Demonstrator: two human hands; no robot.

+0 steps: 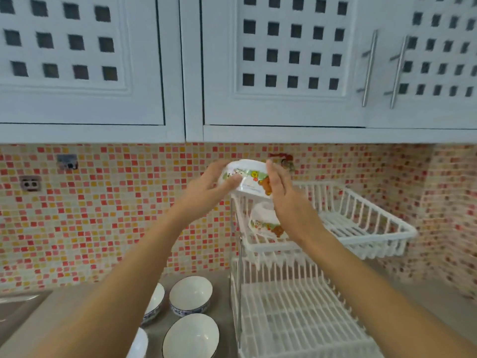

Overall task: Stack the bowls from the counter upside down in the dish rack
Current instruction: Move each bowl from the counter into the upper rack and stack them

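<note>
Left: a sink edge [18, 303] borders the counter [85, 293], on which four white bowls wait mouth up. One is half hidden behind the left forearm [154, 302], one stands just beside it with a blue-patterned foot [190, 295], one lies nearer the camera [191, 337], and only a sliver of the last shows at the lower edge [138, 344]. They sit close together near the rack, presumably so that each can be reached without a step.

Centre: the left hand [206, 184] and the right hand [282, 192] hold a decorated bowl [247, 179] between them above the upper tier. The left fingers [231, 180] are spread and pressed against its wall; the right hand lies flat along the opposite side, fingers together. The bowl's wider rim is uppermost and its narrow foot lowermost, so it appears not yet inverted; a two-handed side grip would let it be rolled over without shifting the hold. Motion blur hides the exact contact points.

Right: the white wire dish rack [361, 228] has a tilted upper basket, probably for drainage. In its near left corner a second decorated bowl [264, 220] already rests foot up, directly under the held one, which marks where the stack is being built. The lower tier [296, 306] holds no bowls. Judged from this, one bowl is placed, one is in hand and four remain.
</note>
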